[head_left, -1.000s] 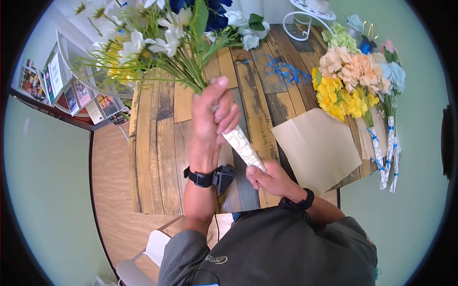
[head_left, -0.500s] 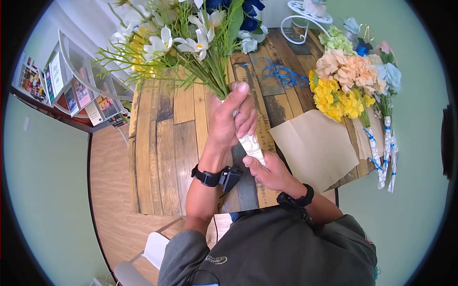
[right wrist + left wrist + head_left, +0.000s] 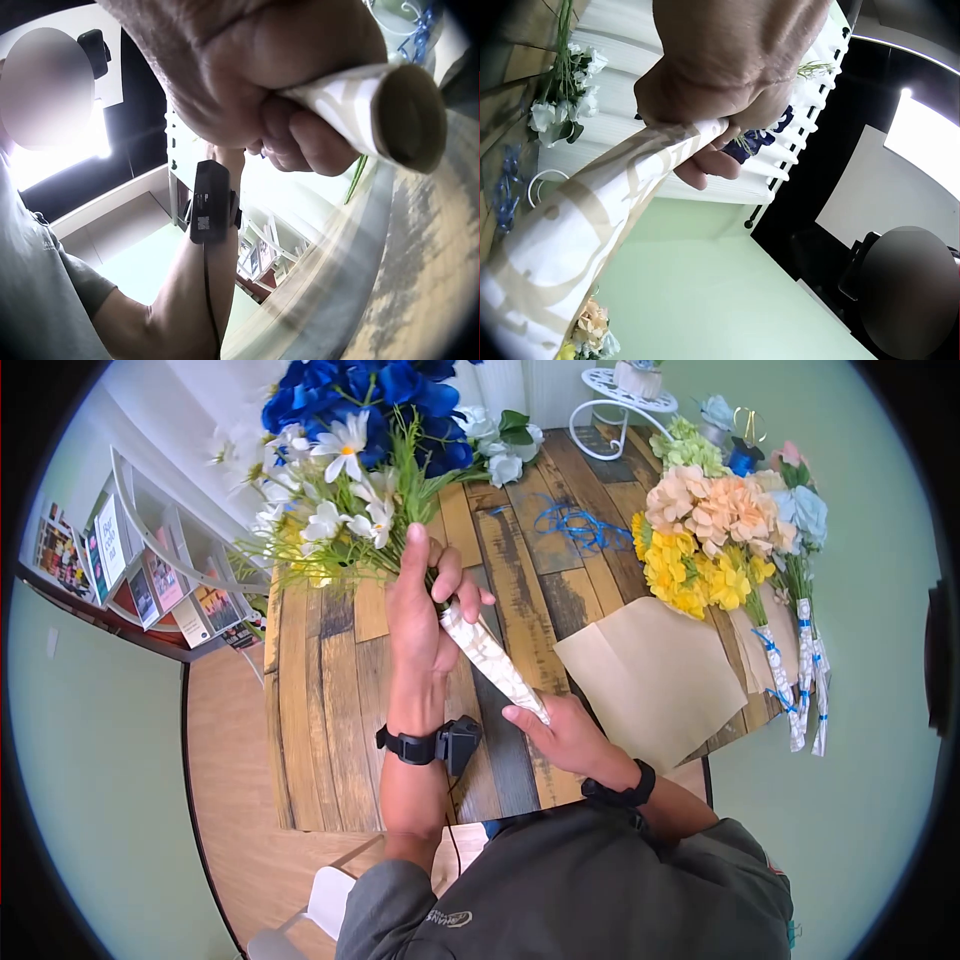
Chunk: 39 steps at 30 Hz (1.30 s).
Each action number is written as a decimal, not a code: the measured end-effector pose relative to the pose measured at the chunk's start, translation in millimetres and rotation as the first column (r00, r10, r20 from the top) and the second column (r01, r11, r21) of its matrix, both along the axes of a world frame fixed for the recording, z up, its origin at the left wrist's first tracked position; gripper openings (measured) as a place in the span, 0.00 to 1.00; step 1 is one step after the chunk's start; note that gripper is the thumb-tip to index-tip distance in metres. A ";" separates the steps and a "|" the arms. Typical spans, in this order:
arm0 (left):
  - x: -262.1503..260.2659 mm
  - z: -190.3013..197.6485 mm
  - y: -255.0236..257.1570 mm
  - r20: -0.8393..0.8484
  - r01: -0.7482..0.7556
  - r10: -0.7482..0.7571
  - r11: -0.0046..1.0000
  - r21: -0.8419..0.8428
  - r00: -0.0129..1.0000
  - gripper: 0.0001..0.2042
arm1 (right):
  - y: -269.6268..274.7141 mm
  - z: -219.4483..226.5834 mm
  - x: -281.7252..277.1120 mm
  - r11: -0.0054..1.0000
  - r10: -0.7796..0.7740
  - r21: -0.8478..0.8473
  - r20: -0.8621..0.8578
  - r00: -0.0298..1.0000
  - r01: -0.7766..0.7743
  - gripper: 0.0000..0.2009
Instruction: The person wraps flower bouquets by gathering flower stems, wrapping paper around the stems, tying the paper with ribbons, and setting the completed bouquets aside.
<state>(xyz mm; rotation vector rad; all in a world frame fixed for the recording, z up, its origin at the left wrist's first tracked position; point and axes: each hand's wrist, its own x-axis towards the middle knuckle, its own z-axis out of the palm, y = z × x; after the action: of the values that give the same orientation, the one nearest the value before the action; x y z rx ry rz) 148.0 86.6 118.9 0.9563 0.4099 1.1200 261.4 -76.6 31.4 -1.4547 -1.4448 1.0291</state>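
Observation:
An artificial bouquet of blue blooms (image 3: 350, 400) and white daisies (image 3: 345, 448) slants over the table, its stems in a white paper wrap (image 3: 490, 655) with beige swirls. My left hand (image 3: 418, 610) holds it where the stems enter the paper, thumb pointing up along the stems and fingers curled round behind. Lower down, my right hand (image 3: 570, 735) grips the narrow end of the wrap. In the right wrist view the wrap's open end (image 3: 411, 116) sticks out of that fist like a hollow tube. The left wrist view shows the patterned paper (image 3: 577, 225) running down from the left hand.
Brown paper sheets (image 3: 655, 675) lie on the wooden table (image 3: 340, 750) at right, beside several wrapped bouquets (image 3: 725, 510). Tangled blue ribbon (image 3: 580, 525), white roses (image 3: 505, 458) and a white metal stand (image 3: 630, 392) are farther back. A magazine rack (image 3: 150, 560) stands left.
The bouquet has turned, bringing the blue blooms into fuller view. My left hand shifted right, then back left, with its fingers looser now and more of the wrap showing between the hands.

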 end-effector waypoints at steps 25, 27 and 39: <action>17.0 4.3 -20.4 0.161 0.065 -0.056 0.997 -0.050 0.985 0.17 | -9.6 -11.2 4.7 0.999 0.003 0.038 -0.007 1.000 -0.003 0.28; 16.7 2.7 -19.2 0.176 0.079 -0.071 0.996 -0.041 0.982 0.17 | -9.7 -10.2 5.5 0.999 0.011 0.040 -0.010 1.000 -0.010 0.28; 13.7 2.7 -17.7 0.194 0.076 -0.070 0.997 -0.021 0.978 0.19 | -9.9 -13.9 5.0 0.995 0.021 0.097 -0.070 0.997 -0.014 0.27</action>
<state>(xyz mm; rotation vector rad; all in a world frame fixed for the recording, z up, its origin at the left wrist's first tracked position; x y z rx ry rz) 161.8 68.9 121.6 0.8221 0.2302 1.1255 266.4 -86.5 17.5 -1.3260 -1.4383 0.9979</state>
